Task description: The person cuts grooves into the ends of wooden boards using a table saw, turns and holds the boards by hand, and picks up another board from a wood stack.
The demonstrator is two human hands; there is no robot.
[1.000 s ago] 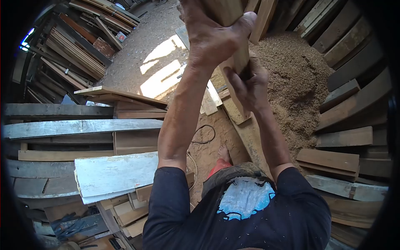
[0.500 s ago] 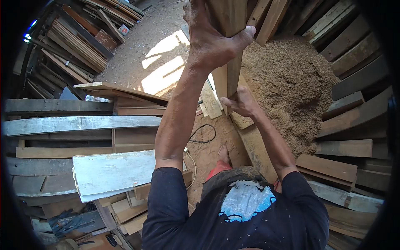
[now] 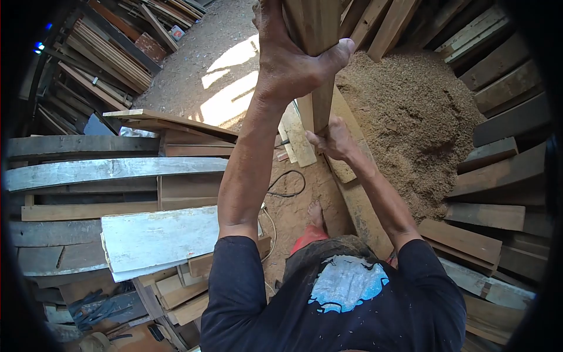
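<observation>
The person's left hand (image 3: pixel 293 71) clasps a wooden beam (image 3: pixel 319 36), thumb stretched across it; the right hand (image 3: pixel 336 142), half curled, grips its lower end — the beam before them, near heaped sawdust (image 3: pixel 413 132).

Watching remotely, I saw a brown dirt floor (image 3: pixel 179 73), sunlit in patches toward the top of my view. On it lay a large sawdust heap (image 3: pixel 410 126) and, nearer the middle, a looped dark cord (image 3: pixel 287 195).

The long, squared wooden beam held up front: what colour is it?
The beam is medium brown, seen best in the head view.
</observation>
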